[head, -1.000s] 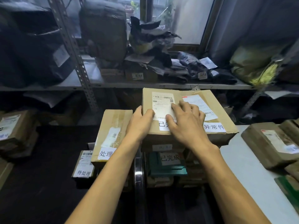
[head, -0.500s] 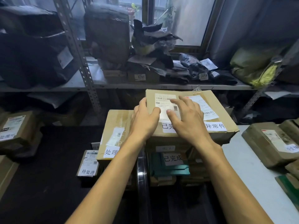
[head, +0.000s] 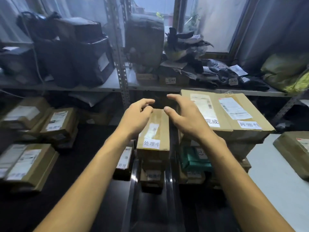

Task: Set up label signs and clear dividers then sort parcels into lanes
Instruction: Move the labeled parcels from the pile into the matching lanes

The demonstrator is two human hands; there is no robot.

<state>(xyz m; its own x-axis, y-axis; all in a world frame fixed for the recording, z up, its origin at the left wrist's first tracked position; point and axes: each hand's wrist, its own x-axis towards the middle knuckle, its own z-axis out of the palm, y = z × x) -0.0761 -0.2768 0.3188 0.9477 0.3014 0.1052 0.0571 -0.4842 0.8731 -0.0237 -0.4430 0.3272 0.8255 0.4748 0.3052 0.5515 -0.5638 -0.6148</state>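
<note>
1. My left hand (head: 137,118) hovers with its fingers loosely curled and apart, holding nothing, over the far left edge of a narrow cardboard box (head: 157,126).
2. My right hand (head: 189,121) hovers beside it, thumb and fingers spread in a loose curve, also holding nothing. It sits over the gap between the narrow box and a large cardboard box (head: 234,113) to the right.
3. I cannot tell whether either hand touches a box.
4. The narrow box lies on top of a stack and carries a white handwritten label sign (head: 151,144) on its near end.
5. The large box tops its own stack and bears two printed shipping labels plus two handwritten signs, one partly hidden by my wrist (head: 212,122) and one at the near right corner (head: 249,125).
6. A green parcel (head: 194,160) sits lower in the stack under the large box.
7. A small parcel (head: 125,158) with a label lies just left of the narrow box's stack, partly behind my left forearm.
8. More brown boxes (head: 58,124) lie on the dark surface (head: 66,190) to my left, and another (head: 292,146) rests on the white table (head: 275,178) to my right.
9. A metal shelf (head: 147,88) behind the stacks holds dark bags and cartons.
</note>
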